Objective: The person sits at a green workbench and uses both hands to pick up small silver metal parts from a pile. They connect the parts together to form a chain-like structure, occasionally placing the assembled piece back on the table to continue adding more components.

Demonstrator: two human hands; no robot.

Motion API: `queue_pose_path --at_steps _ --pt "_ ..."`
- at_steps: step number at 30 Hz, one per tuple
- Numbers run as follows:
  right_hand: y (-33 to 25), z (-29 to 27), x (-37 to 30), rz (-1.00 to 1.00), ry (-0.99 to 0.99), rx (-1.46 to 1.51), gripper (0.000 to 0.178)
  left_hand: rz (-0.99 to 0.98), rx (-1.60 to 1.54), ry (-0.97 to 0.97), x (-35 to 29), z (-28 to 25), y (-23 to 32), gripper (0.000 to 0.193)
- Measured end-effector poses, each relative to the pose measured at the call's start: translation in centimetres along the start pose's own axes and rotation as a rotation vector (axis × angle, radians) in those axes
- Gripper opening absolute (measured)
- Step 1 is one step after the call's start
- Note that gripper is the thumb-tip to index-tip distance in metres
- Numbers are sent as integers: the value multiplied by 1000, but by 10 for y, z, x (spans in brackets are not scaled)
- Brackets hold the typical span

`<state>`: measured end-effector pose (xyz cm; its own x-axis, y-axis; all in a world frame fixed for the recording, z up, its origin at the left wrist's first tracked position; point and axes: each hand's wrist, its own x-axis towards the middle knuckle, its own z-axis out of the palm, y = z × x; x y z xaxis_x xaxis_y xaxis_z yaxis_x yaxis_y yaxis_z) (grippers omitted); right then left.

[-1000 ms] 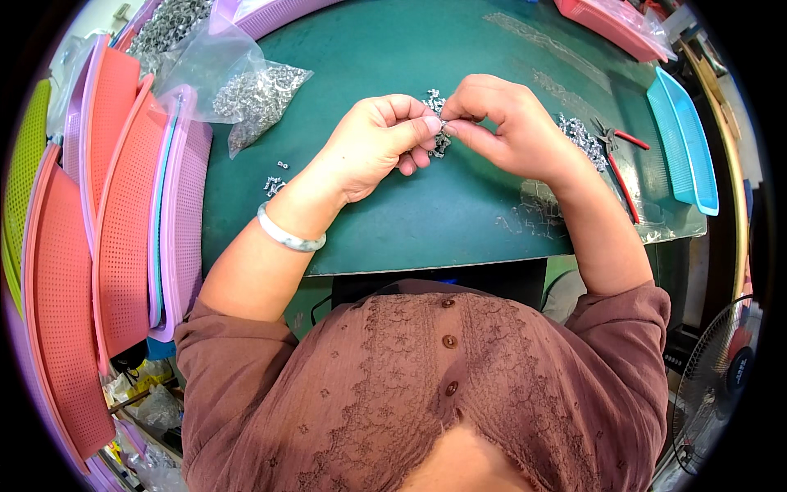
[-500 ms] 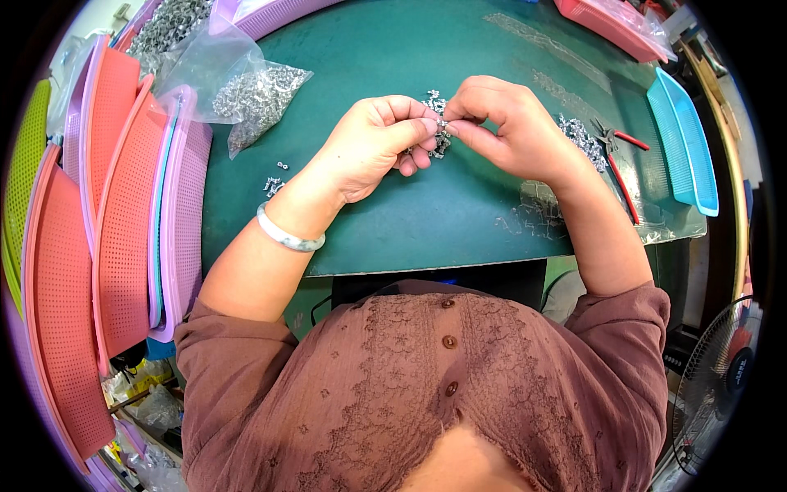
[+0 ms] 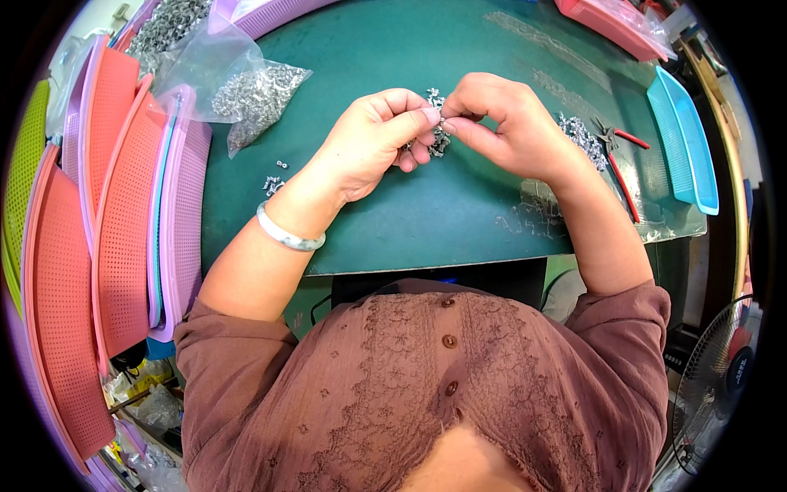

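Note:
My left hand (image 3: pixel 385 135) and my right hand (image 3: pixel 504 123) meet over the green table, thumbs and forefingers pinched close together. Between the left thumb and forefinger sits a small silvery metal part, mostly hidden by the fingertips. The right fingertips pinch right beside it; what they hold is too small to make out. Below and behind the fingers lies a pile of small metal parts (image 3: pixel 440 143). A second pile of metal parts (image 3: pixel 582 141) is by my right wrist, and a few loose metal parts (image 3: pixel 273 185) lie near my left wrist.
Red-handled pliers (image 3: pixel 620 180) lie at the right, near a blue basket (image 3: pixel 682 143). A clear bag of metal parts (image 3: pixel 258 98) rests at the left. Stacked pink and purple baskets (image 3: pixel 127 221) line the left edge. A fan (image 3: pixel 713 385) stands at the lower right.
My right fingertips have shifted very slightly against the left ones. Both hands otherwise keep their place, and the piles look the same.

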<state>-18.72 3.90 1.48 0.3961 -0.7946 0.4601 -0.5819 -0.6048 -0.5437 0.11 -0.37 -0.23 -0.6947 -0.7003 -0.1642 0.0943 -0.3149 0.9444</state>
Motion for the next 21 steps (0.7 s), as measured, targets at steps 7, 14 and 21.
queue_pose_path --at_steps 7,14,21 --pt "10 3 -5 47 -175 -136 8 -19 -188 -8 3 -9 3 10" --pt "7 11 -5 88 -178 -238 4 -36 -233 -17 4 -11 2 14" --pt "6 10 -5 70 -184 -254 2 -57 -110 50 2 -8 2 11"
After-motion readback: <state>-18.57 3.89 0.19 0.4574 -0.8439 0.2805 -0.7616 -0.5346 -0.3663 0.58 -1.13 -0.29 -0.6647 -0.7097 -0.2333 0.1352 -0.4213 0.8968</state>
